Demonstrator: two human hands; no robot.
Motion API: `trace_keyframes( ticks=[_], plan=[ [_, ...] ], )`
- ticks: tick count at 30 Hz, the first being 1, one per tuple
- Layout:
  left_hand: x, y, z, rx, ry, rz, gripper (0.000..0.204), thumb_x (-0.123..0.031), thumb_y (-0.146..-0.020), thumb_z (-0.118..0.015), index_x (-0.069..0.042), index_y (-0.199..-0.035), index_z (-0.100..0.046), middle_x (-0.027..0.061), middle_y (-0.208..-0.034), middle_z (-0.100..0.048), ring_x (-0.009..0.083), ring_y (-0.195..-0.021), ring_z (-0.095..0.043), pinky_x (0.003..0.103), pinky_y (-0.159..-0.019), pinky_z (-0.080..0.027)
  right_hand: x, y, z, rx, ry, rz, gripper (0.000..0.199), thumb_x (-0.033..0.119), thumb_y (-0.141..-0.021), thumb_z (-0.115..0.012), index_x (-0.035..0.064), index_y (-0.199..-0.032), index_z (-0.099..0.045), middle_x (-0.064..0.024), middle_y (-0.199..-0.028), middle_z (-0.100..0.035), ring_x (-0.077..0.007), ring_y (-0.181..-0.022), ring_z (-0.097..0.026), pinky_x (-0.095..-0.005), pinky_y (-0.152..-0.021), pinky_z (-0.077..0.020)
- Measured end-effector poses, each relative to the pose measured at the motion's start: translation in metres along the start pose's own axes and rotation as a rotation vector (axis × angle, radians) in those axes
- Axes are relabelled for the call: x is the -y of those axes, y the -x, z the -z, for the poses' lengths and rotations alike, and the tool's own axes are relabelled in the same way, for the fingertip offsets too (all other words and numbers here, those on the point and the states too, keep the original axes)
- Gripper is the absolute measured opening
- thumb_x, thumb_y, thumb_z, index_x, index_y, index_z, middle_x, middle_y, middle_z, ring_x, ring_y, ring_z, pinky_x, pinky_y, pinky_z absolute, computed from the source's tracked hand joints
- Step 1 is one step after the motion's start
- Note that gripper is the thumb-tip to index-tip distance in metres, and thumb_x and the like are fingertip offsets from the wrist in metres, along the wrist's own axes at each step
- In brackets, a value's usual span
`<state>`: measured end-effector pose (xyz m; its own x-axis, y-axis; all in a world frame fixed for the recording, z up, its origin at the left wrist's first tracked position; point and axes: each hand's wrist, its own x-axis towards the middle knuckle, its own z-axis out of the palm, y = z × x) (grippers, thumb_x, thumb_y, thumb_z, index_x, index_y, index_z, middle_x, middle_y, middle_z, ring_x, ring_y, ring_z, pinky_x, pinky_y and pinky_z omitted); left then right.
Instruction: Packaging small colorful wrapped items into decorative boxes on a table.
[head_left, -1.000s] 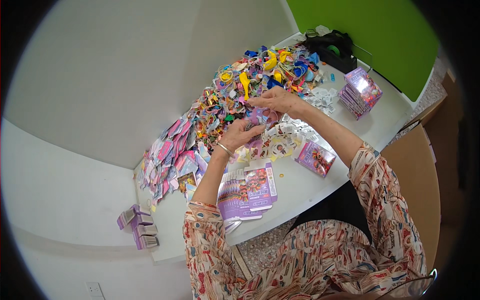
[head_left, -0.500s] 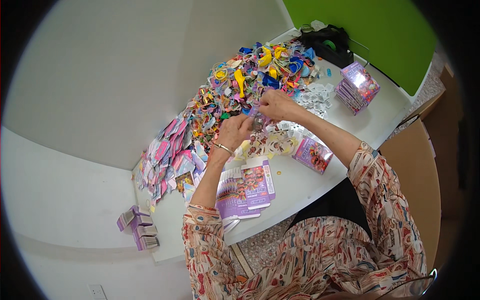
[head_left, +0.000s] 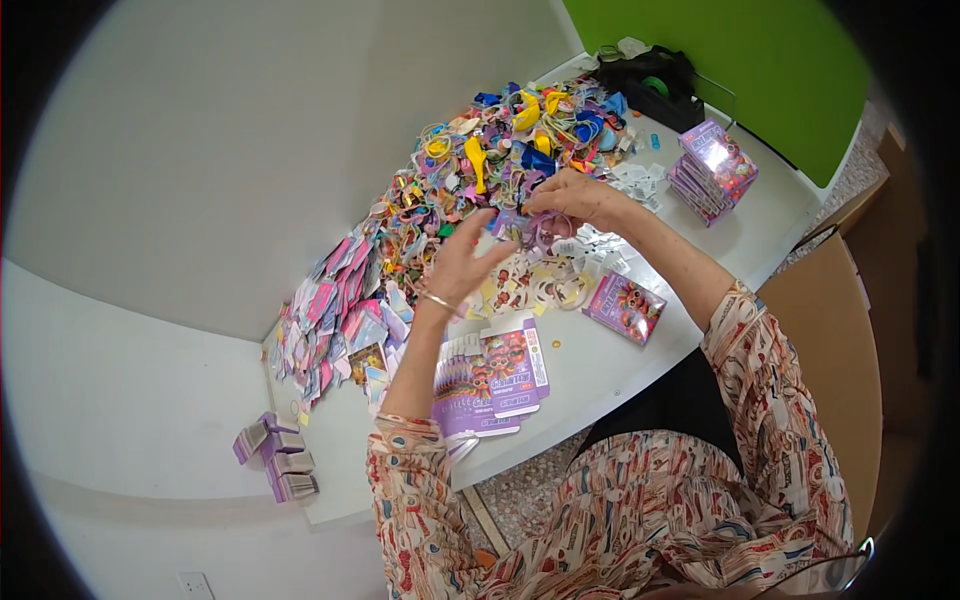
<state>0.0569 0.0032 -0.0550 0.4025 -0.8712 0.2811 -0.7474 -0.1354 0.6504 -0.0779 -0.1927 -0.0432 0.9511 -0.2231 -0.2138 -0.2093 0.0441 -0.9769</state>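
Two hands are up over the white worktop (head_left: 760,240), close together above a heap of tiny things. The right hand (head_left: 575,195) is bent down at the edge of the big pile of small toys and balloons (head_left: 500,150), and its fingers (head_left: 545,205) look pinched on something small and purple; it is too little to tell what, so I cannot say for sure that this grip has hold of it. The left hand (head_left: 462,262) is spread out, fingers apart, holding nothing, and it floats just beside the right one, a bit nearer to the body. To do this step well, I think the pinch should be soft and use only the fingertips, so that one piece comes away and the rest of the heap does not slide. The free hand can help by waiting flat and near, ready to take the piece. The small purple piece sits right at the tips of the right hand, at the near edge of the pile, and just past the tips of the left. Below both hands lie pale paper cut-outs (head_left: 545,280). Nearer the body is a fan of flat purple cartons (head_left: 495,380), one made-up purple box (head_left: 625,307) lies to the right, and a stack of purple boxes (head_left: 712,170) stands farther off
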Motion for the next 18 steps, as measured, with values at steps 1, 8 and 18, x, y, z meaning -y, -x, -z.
trace_keyframes(
  ticks=[1, 8, 18],
  plan=[
    [-0.006, 0.0, -0.009, -0.004, -0.001, 0.006, 0.05, -0.023, -0.083, -0.071, 0.0, -0.123, -0.053, 0.0123, -0.102, -0.066, 0.0201, -0.093, -0.063, 0.031, -0.079, -0.05, 0.002, 0.001, -0.002, 0.009, -0.014, -0.009, 0.022, 0.025, -0.085, -0.063, 0.0049, -0.077, -0.064, -0.005, -0.062, -0.062, -0.0104, -0.045, -0.058, -0.0247, -0.041, -0.0449],
    [0.024, -0.006, 0.007, -0.293, 0.008, 0.15, 0.016, -0.011, -0.088, -0.062, -0.003, -0.102, -0.061, -0.0001, -0.068, -0.06, 0.0075, -0.06, -0.057, 0.024, -0.052, -0.047, -0.007, -0.001, 0.004, -0.213, 0.514, 0.169, 0.022, 0.024, -0.083, -0.063, 0.0045, -0.074, -0.066, -0.0051, -0.063, -0.063, -0.0112, -0.045, -0.058, -0.0252, -0.042, -0.0461],
    [0.028, 0.005, 0.013, -0.088, 0.047, 0.278, 0.038, -0.023, -0.079, -0.075, 0.0, -0.106, -0.063, 0.0094, -0.096, -0.066, 0.0173, -0.077, -0.065, 0.029, -0.07, -0.052, -0.01, -0.001, 0.014, 0.024, -0.124, 0.005, 0.02, 0.022, -0.088, -0.062, 0.0034, -0.082, -0.067, -0.0021, -0.062, -0.061, -0.0088, -0.045, -0.054, -0.0236, -0.042, -0.043]
  ],
)
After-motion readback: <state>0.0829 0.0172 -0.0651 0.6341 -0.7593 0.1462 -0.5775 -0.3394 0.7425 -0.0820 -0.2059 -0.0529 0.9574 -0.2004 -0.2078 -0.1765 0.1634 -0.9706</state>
